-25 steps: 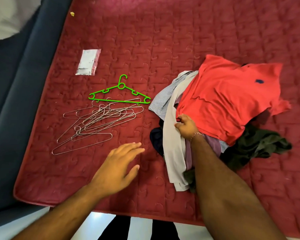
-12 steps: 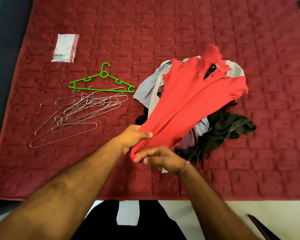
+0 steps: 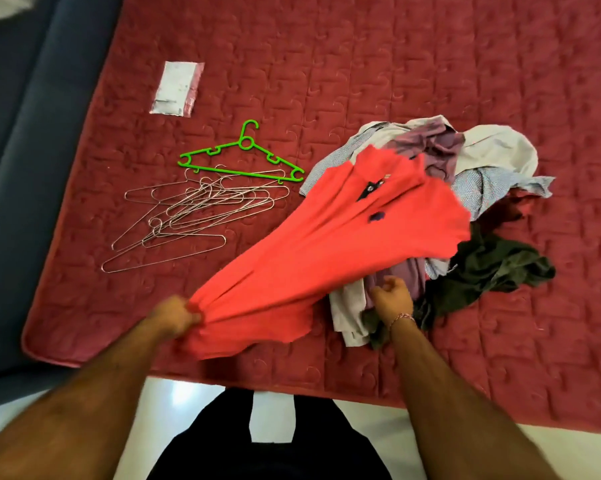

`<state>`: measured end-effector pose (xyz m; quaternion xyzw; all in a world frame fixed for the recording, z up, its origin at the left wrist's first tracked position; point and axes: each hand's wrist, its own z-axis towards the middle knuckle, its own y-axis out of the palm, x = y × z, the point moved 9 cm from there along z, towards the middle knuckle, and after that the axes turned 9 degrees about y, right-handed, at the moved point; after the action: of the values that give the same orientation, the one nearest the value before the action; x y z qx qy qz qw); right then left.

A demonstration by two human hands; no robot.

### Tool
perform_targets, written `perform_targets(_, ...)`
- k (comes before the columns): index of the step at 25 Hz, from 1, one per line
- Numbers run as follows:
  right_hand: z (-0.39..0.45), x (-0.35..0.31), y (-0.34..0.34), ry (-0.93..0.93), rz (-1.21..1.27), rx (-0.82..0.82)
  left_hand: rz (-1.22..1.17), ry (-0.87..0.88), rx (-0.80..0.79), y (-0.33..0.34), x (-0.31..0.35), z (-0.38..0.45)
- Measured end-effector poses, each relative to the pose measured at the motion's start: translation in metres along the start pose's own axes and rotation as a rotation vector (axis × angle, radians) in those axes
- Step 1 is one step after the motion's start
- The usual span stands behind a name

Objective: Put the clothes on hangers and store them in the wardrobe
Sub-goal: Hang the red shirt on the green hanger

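One red shirt [image 3: 344,244] is stretched over the red mattress [image 3: 430,64], from the pile of clothes [image 3: 482,188] toward the near edge. One green hanger [image 3: 241,156] lies flat on the mattress, and just on its near side is a tangled heap of wire hangers [image 3: 191,216]; I cannot count them exactly, but they are several. One small plastic packet [image 3: 177,87] lies alone nearer the far left part. In the pile I can see a white garment, a purple one, a checked light one, a dark red one and a dark green one, all crumpled together.

The mattress has much free surface along its far side and on its right side. Its near left corner is rounded and bare, and the dark blue frame [image 3: 22,168] runs along the left edge. The near edge is just in front of the person's legs.

The left hand [image 3: 174,315] is closed in a fist around the bunched hem of the red shirt, near the near edge. The right hand [image 3: 392,297] has its fingers curled at the shirt's other lower edge, over the purple and white clothes; whether it really pinches the red cloth I cannot tell
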<state>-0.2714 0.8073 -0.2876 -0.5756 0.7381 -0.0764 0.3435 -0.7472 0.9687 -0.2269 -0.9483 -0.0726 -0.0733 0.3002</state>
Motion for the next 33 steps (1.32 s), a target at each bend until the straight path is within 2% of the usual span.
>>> perform_targets(2, 0.0, -0.021, 0.004, -0.124, -0.073, 0.008, 0.191, -0.24, -0.061, -0.008, -0.047, -0.014)
perform_targets(4, 0.002, -0.041, 0.014, -0.192, -0.151, -0.007, 0.279, -0.259, -0.031, -0.023, -0.043, -0.014)
perform_targets(6, 0.0, -0.061, 0.028, -0.243, -0.231, -0.031, 0.271, -0.166, 0.05, -0.037, -0.013, -0.001)
perform_targets(8, -0.004, -0.081, 0.044, -0.308, -0.297, -0.06, 0.145, -0.03, 0.1, -0.043, 0.025, 0.012)
perform_targets(12, -0.012, -0.117, 0.078, -0.467, -0.493, -0.041, 0.087, 0.252, 0.118, -0.039, 0.104, 0.037)
perform_targets(14, -0.013, -0.136, 0.089, -0.469, -0.443, 0.011, 0.106, 0.399, 0.103, -0.031, 0.133, 0.043)
perform_targets(16, -0.005, -0.149, 0.099, -0.387, -0.399, 0.042, 0.122, 0.498, 0.061, -0.017, 0.143, 0.052)
perform_targets(19, 0.015, -0.157, 0.131, -0.352, -0.409, -0.041, 0.1, 0.549, 0.003, -0.006, 0.142, 0.071)
perform_targets(21, 0.022, -0.151, 0.136, -0.263, -0.247, -0.026, 0.023, 0.536, 0.017, -0.01, 0.14, 0.084)
perform_targets(24, 0.004, -0.136, 0.135, -0.121, 0.274, -0.035, -0.205, 0.428, 0.059, -0.027, 0.137, 0.097)
perform_targets(26, -0.016, -0.123, 0.136, -0.044, 0.473, -0.048, -0.351, 0.35, 0.075, -0.035, 0.134, 0.102)
perform_targets(28, -0.033, -0.108, 0.144, 0.03, 0.451, -0.119, -0.435, 0.315, 0.08, -0.035, 0.133, 0.104)
perform_targets(29, -0.039, -0.103, 0.149, 0.008, 0.376, -0.18, -0.42, 0.325, 0.092, -0.033, 0.136, 0.103)
perform_targets(32, -0.065, -0.11, 0.153, -0.245, 0.167, -0.436, -0.352, 0.463, 0.156, -0.037, 0.156, 0.096)
perform_targets(33, -0.077, -0.115, 0.153, -0.346, 0.114, -0.527, -0.381, 0.509, 0.127, -0.039, 0.166, 0.093)
